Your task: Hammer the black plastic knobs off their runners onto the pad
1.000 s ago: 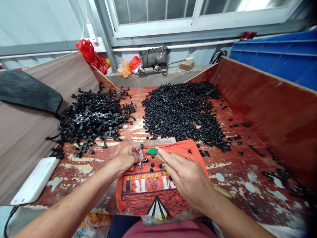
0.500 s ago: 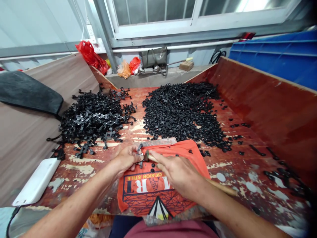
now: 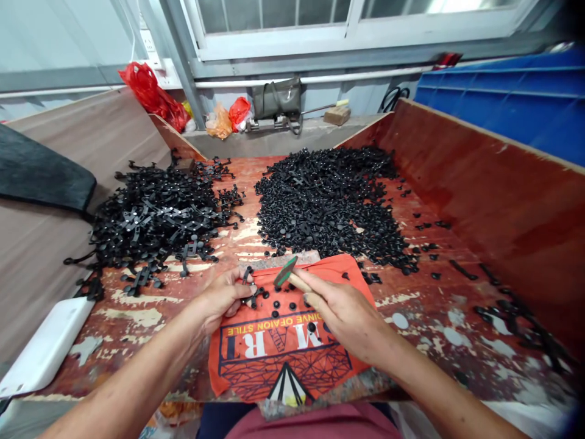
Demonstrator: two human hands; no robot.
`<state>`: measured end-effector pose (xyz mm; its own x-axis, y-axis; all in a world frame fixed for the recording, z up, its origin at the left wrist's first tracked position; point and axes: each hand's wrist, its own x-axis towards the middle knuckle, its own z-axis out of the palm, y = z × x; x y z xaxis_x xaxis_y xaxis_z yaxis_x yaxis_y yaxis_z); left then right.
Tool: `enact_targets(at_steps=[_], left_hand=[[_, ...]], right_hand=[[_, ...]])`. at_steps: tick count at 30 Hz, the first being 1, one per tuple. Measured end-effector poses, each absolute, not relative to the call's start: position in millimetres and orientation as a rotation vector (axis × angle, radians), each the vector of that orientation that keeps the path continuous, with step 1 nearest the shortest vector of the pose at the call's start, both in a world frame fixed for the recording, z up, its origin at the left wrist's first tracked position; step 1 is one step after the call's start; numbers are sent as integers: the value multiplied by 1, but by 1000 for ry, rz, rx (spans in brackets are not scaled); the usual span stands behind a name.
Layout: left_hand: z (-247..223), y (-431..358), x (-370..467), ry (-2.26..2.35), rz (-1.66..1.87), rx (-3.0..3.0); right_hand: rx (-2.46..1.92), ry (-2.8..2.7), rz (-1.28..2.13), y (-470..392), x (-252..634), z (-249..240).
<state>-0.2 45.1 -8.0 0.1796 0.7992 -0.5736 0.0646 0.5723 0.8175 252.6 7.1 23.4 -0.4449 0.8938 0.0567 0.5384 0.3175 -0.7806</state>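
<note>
With our left hand [image 3: 223, 297] pinching a black sprue [image 3: 250, 291] on the orange cloth [image 3: 283, 353] and our right hand [image 3: 342, 311] gripping a green-tipped tool [image 3: 285, 272], we judge plenty remains: a big pile of sprues [image 3: 155, 216] waits beside the heap of loose pieces [image 3: 329, 204].

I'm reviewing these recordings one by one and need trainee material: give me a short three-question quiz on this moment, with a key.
1. True or false: the right hand holds a wooden-handled tool with a green blade.
2. Multiple choice: the small loose black pieces between the hands lie on A) the white device, B) the orange printed cloth, C) the blue crate.
3. Fill in: the left hand pinches a black plastic ____ of joined parts.

Key
1. True; its grip is closed on the handle, blade raised above the cloth.
2. B.
3. Strip; the same kind makes up the tangled pile on the left, while the separated pieces form the heap on the right.
</note>
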Motion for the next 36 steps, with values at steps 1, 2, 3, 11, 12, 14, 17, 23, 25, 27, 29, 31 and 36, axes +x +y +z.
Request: enact_targets(at_steps=[1,2,3,11,12,14,17,23,25,27,29,31,36], left_hand=[[-8,45,0,1303,616,839],[-8,44,1,1303,611,840],[-7,44,2,1304,605,843],[-6,40,12,1370,626,815],[-6,40,13,1375,644,806],[-7,39,15,1376,683,797],[-10,40,16,1369,729,811],[-6,41,16,1329,731,816],[-5,40,16,1317,719,814],[-6,39,16,1294,737,825],[-9,38,16,1272,767,848],[-13,37,15,1252,781,866],[-17,35,13,1240,767,868]], right_hand=[[-1275,-2110,958,6,253,21],[-1294,-2122,943,4,254,18],[-1317,-2141,918,3,254,16],[-1463,-2368,629,-3,249,12],[-1466,-2372,619,-3,248,12],[-1447,-2362,626,-2,247,12],[-1380,-2321,667,-2,248,16],[-1274,-2233,604,-3,239,22],[-1299,-2276,526,-3,234,19],[-1375,-2393,481,-3,231,14],[-1439,-2483,496,-3,231,11],[-1400,-2426,541,-4,233,10],[-1376,-2351,521,-4,233,12]])
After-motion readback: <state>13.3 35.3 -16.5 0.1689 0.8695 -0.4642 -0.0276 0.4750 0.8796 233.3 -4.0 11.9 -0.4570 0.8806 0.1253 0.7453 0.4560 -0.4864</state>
